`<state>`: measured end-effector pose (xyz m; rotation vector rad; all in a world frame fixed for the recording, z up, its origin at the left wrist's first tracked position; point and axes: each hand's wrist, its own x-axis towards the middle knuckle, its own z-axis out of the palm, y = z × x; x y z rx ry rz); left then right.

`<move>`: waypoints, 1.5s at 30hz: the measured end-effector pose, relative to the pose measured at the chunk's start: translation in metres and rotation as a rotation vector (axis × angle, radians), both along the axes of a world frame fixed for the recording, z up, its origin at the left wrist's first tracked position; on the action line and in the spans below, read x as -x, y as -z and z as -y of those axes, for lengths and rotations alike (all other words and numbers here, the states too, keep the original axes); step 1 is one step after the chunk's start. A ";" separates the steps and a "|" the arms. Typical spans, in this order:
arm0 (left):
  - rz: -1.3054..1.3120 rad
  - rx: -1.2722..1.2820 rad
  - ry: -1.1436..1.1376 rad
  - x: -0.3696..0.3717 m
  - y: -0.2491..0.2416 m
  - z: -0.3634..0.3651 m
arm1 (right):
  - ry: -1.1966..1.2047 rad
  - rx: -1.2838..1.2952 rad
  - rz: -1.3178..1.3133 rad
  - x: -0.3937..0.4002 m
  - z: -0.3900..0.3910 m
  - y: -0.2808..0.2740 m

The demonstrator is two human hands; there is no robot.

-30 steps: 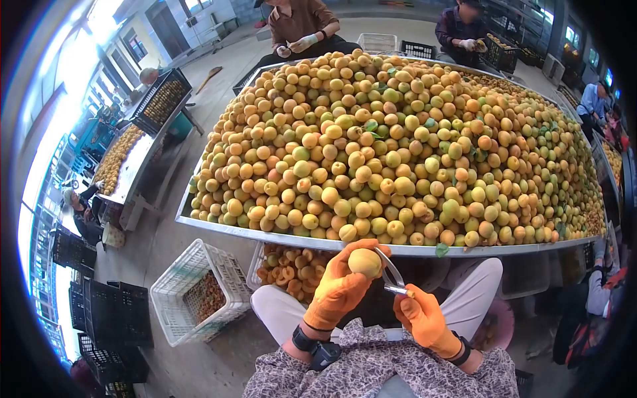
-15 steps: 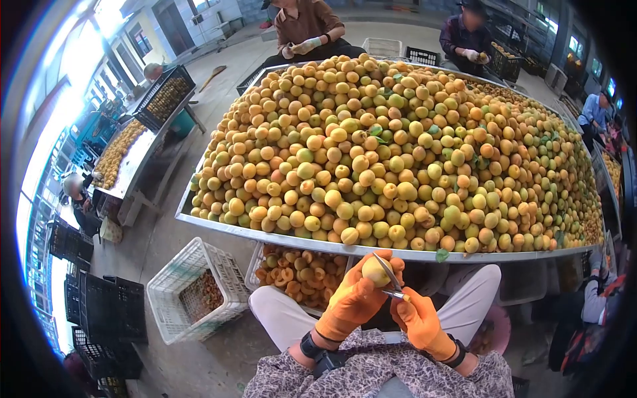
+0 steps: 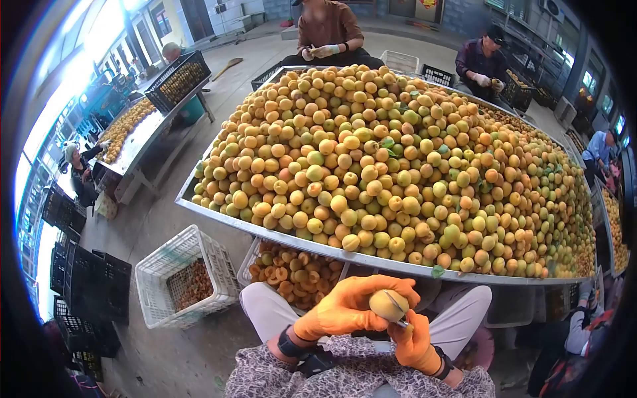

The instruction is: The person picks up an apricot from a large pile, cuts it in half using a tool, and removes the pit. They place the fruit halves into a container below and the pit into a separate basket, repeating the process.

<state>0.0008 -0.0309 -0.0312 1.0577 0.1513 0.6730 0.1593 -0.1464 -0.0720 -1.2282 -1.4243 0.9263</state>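
My left hand (image 3: pixel 348 306), in an orange glove, pinches a yellow apricot (image 3: pixel 385 306) above my lap. From the other side my right hand (image 3: pixel 417 346), gloved alike, grips a small knife (image 3: pixel 402 323) whose blade lies against the fruit's right side. Its handle is mostly hidden in the fingers. Just beyond both hands runs the metal rim of a large table (image 3: pixel 318 247) heaped with whole apricots (image 3: pixel 371 172). Below that rim, left of my hands, a crate of cut apricot halves (image 3: pixel 292 273) stands near my knee.
A white plastic crate (image 3: pixel 154 298) with reddish scraps sits on the floor to the left. Black crates (image 3: pixel 99 278) are stacked farther left. Across the table are two people (image 3: pixel 328 30) with gloved hands. A pink basin (image 3: pixel 483 348) shows beside my right leg.
The apricot has turned in my left hand, and the knife now lies along its right side. Both hands sit slightly lower in view, as the camera has tilted up.
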 end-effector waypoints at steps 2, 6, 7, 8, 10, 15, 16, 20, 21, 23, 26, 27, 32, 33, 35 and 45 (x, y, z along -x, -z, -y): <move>-0.162 -0.505 0.000 0.006 -0.010 -0.023 | 0.010 0.016 -0.008 -0.001 -0.003 -0.005; -0.116 -0.346 0.143 0.006 -0.016 -0.029 | -0.022 -0.041 -0.035 -0.001 -0.008 0.004; -0.025 -0.031 0.134 0.000 -0.008 -0.012 | 0.014 -0.168 -0.080 0.000 -0.011 0.008; 0.028 0.035 0.104 -0.005 -0.003 -0.002 | 0.013 -0.177 -0.078 -0.001 -0.015 0.008; 0.114 0.075 -0.021 -0.015 0.003 0.019 | -0.007 -0.225 -0.137 -0.002 -0.022 0.007; 0.062 -0.168 -0.025 0.000 -0.008 0.009 | -0.181 -0.406 0.010 -0.027 -0.033 0.010; -0.014 -0.399 -0.010 0.006 -0.013 -0.001 | -0.225 -0.340 0.079 -0.032 -0.034 0.003; -0.337 -0.778 0.072 0.022 -0.038 -0.026 | -0.239 -0.256 0.194 -0.034 -0.037 -0.010; -0.361 -0.845 0.094 0.021 -0.039 -0.033 | -0.254 -0.220 0.228 -0.035 -0.035 -0.010; -0.382 -0.785 0.140 0.021 -0.038 -0.042 | -0.252 -0.219 0.275 -0.035 -0.033 -0.002; -0.101 -0.239 0.134 0.008 -0.022 -0.019 | -0.185 -0.321 0.129 -0.019 -0.031 0.003; 0.012 0.076 0.113 0.003 -0.015 -0.002 | -0.180 -0.327 0.131 -0.016 -0.033 0.006; -0.059 -0.276 -0.020 0.008 -0.018 -0.007 | -0.190 -0.290 0.173 -0.028 -0.029 -0.007; -0.095 -0.396 -0.035 0.010 -0.023 -0.012 | -0.254 -0.203 0.179 -0.033 -0.028 -0.012; -0.213 -0.714 -0.065 0.017 -0.034 -0.026 | -0.284 -0.181 0.183 -0.038 -0.028 -0.020; 0.007 -0.243 -0.117 -0.006 -0.013 -0.008 | -0.086 -0.276 0.096 -0.018 -0.024 0.012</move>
